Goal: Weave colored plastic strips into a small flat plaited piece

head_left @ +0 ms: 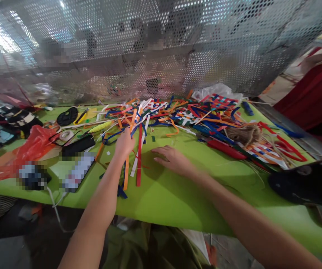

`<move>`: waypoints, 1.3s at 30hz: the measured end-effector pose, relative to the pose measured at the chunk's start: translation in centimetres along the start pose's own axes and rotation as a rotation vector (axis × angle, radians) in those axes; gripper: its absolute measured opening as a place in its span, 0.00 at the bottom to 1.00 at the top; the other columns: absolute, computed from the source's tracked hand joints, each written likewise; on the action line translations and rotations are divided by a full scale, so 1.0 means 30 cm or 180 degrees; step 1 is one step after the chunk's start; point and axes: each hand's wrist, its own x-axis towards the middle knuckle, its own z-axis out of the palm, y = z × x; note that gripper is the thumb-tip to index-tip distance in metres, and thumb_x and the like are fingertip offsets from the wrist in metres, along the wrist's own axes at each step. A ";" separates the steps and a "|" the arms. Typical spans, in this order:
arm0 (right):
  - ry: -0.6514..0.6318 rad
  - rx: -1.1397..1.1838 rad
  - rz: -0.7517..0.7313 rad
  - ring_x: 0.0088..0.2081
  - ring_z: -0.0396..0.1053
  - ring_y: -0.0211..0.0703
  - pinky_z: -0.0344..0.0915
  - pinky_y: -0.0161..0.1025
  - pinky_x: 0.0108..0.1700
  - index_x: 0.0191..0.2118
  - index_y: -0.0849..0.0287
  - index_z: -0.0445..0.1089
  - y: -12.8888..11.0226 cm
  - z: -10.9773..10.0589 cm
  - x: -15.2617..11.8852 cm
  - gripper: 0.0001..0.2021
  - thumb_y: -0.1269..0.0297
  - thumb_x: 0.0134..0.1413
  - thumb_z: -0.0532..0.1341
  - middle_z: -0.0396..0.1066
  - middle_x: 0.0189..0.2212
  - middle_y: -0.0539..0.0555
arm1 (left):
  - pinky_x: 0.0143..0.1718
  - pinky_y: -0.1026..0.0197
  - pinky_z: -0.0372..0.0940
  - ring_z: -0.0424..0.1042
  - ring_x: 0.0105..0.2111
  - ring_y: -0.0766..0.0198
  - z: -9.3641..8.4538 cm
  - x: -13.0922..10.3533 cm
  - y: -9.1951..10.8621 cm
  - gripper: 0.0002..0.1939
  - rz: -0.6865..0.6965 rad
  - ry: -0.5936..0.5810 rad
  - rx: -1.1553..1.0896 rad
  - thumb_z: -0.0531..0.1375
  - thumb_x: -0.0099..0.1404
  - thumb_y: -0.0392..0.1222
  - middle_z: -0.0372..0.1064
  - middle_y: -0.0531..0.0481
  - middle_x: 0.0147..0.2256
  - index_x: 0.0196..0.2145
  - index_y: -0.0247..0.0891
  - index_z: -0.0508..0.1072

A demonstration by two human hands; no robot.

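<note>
My left hand [125, 143] is closed at the near edge of a tangle of coloured strips, with orange and blue ones coming out by its fingers. A red strip [139, 157] and a white strip [135, 164] hang toward me beside it. Strips in white, orange, blue and red pile up behind, some woven into a checked piece [157, 105]. My right hand [172, 158] is over the green table [174, 198], fingers loosely stretched out and holding nothing. Small green and white scraps lie between the hands.
At left are an orange-red plastic bag [33, 149], a black case [78, 146], a phone [79, 172] with a cable, and a roll of tape [66, 135]. At right lie a twine bundle [243, 133] and a red-handled tool [226, 149]. Perforated metal mesh [155, 56] stands behind.
</note>
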 end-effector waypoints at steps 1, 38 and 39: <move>-0.0002 -0.0071 0.0020 0.53 0.71 0.55 0.67 0.53 0.56 0.59 0.61 0.71 0.005 -0.001 0.001 0.21 0.59 0.67 0.54 0.75 0.54 0.61 | 0.43 0.57 0.68 0.77 0.48 0.51 0.007 -0.001 0.005 0.14 0.0015 -0.0015 -0.0009 0.51 0.70 0.36 0.74 0.39 0.49 0.53 0.39 0.62; 0.0970 -0.0684 0.0487 0.45 0.76 0.54 0.71 0.48 0.47 0.47 0.56 0.78 0.166 -0.017 0.061 0.16 0.64 0.62 0.54 0.80 0.42 0.58 | 0.52 0.54 0.65 0.72 0.54 0.53 -0.055 0.001 -0.045 0.15 0.0016 0.0517 -0.0159 0.53 0.72 0.45 0.74 0.44 0.52 0.50 0.45 0.76; 0.1002 -0.0647 0.0486 0.45 0.76 0.54 0.71 0.48 0.47 0.47 0.56 0.78 0.171 -0.016 0.061 0.16 0.65 0.62 0.55 0.80 0.42 0.58 | 0.54 0.53 0.64 0.71 0.55 0.52 -0.061 0.013 -0.073 0.15 -0.0110 0.0530 -0.0130 0.53 0.72 0.44 0.75 0.44 0.52 0.51 0.44 0.75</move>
